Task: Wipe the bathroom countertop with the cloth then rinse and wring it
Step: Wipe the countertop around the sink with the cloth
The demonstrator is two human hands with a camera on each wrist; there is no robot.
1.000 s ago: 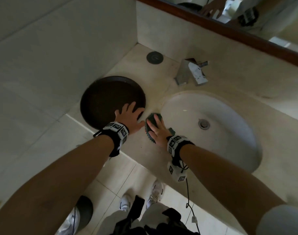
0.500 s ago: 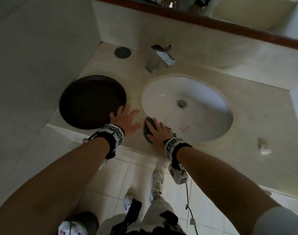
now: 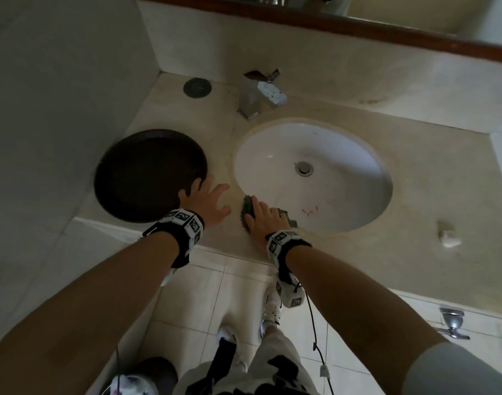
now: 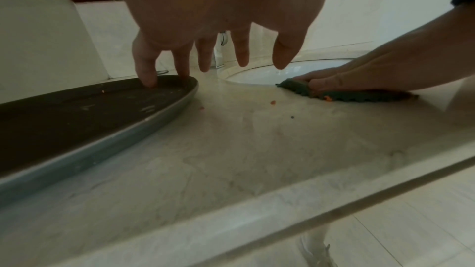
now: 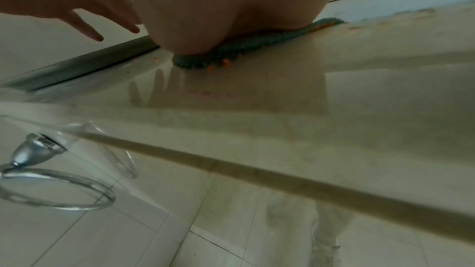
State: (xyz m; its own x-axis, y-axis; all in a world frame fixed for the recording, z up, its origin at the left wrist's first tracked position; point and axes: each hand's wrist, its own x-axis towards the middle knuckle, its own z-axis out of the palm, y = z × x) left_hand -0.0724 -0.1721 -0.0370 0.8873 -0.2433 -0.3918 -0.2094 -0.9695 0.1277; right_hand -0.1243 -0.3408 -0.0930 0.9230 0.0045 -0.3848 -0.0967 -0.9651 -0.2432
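Observation:
A dark green cloth lies flat on the beige countertop at the front-left rim of the white sink. My right hand presses flat on the cloth with straight fingers. In the right wrist view the palm covers most of the cloth. My left hand is spread open beside it, and its outer fingertips touch the dark round tray. Orange crumbs lie on the counter by the cloth's edge.
The faucet stands behind the sink, with a small dark disc to its left. The round tray fills the counter's left end against the wall. A small pale lump lies on the counter's right. A chrome towel ring hangs below the front edge.
My right hand has slid the cloth along the sink's rim from its left side toward the front. The left hand stays by the tray's edge.

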